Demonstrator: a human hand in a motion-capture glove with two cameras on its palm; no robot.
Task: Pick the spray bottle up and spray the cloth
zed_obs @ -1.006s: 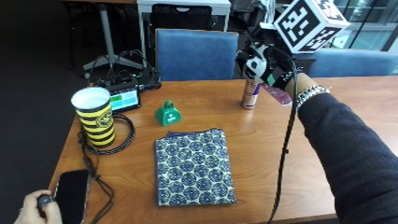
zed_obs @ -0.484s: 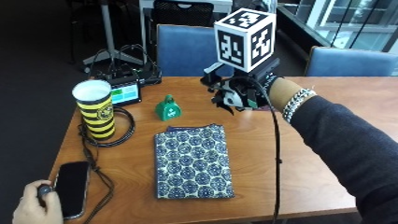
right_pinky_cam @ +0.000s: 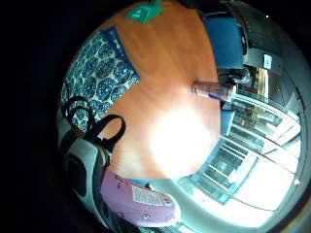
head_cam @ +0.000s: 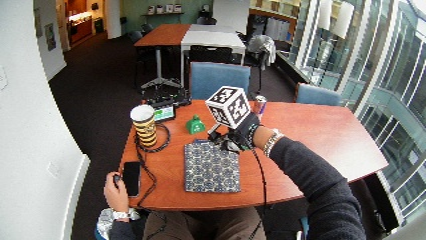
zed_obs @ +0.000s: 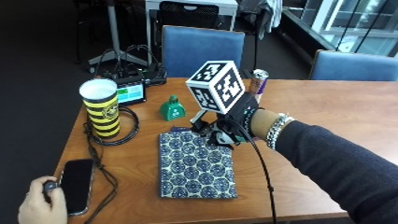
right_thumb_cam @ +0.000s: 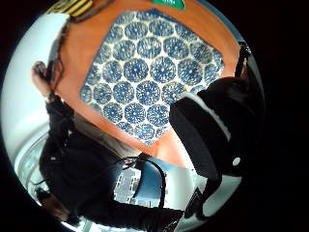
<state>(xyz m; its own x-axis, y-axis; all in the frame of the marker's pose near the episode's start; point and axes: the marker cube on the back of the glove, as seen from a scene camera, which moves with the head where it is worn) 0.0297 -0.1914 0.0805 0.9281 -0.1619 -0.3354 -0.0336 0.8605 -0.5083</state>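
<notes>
A blue-and-white patterned cloth (zed_obs: 196, 163) lies flat on the wooden table (zed_obs: 323, 121). My gloved right hand (zed_obs: 227, 128) hovers over the cloth's far right corner with its fingers curled. In the little finger side palm view a pink spray bottle with a white label (right_pinky_cam: 138, 200) sits right against the palm, gripped by the hand. From outside the hand hides most of the bottle. The thumb side palm view looks down on the cloth (right_thumb_cam: 149, 77) from a little above.
A purple can with a silver top (zed_obs: 258, 80) stands near the table's far edge. A green bell (zed_obs: 172, 108), a yellow-and-black striped cup (zed_obs: 103, 108) and a small screen (zed_obs: 131, 93) stand left. A bare hand (zed_obs: 40, 205) rests by a phone (zed_obs: 78, 179).
My hand has carried the bottle from beside the can leftward and down to the cloth's far right corner. The cloth and the can have not moved.
</notes>
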